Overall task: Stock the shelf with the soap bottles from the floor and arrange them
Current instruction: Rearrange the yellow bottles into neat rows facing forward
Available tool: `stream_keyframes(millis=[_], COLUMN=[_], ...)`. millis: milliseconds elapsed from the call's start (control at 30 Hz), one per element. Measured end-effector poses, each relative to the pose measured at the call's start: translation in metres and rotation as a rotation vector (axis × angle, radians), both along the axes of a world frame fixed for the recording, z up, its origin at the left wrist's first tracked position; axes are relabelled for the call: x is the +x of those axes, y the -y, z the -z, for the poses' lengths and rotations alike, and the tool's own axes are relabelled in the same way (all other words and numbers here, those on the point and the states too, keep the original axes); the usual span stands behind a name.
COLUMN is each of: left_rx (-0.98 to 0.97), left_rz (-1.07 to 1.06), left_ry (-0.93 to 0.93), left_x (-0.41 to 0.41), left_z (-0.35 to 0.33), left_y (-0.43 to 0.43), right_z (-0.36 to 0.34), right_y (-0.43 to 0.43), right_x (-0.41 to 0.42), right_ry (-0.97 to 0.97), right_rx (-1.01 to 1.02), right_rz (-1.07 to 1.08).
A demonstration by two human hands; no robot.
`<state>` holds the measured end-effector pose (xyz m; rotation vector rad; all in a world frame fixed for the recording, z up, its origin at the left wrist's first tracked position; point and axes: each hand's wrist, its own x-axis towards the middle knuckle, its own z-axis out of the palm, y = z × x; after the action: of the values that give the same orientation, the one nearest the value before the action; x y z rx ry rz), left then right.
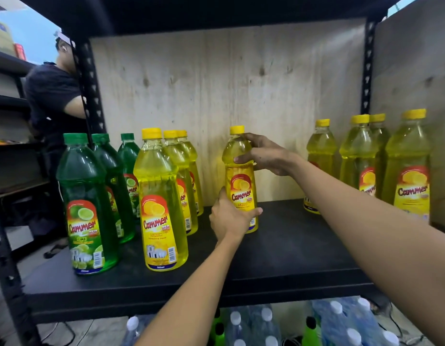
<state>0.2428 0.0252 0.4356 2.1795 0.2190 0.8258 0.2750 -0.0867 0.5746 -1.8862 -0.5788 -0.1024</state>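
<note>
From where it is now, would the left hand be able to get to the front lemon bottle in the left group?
Probably yes: the left hand grips the middle bottle low, and only bare shelf separates it from the front lemon bottle.

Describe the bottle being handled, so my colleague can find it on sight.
On the black shelf board, look in the gap between the left rows and the right cluster of bottles. The yellow lemon soap bottle stands there alone. Only it is gripped: left hand low, right hand near the shoulder.
</note>
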Motion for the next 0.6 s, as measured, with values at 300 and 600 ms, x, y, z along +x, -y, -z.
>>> stream_keyframes(millis=[300,600], left_rx=[0.010,0.253], left_rz=[0.028,0.089], left_ry=[-0.036,0.487], left_x=[-0.005,-0.046], left_z=[-0.004,-0.023], left_y=[0.007,0.050], right_z=[0.003,-0.013], right_y=[0.004,0.106], right_x=[-0.005,-0.059], right_ry=[0.013,0.662], right_rx=[0.002,-0.257], right_rz=[0.005,0.850])
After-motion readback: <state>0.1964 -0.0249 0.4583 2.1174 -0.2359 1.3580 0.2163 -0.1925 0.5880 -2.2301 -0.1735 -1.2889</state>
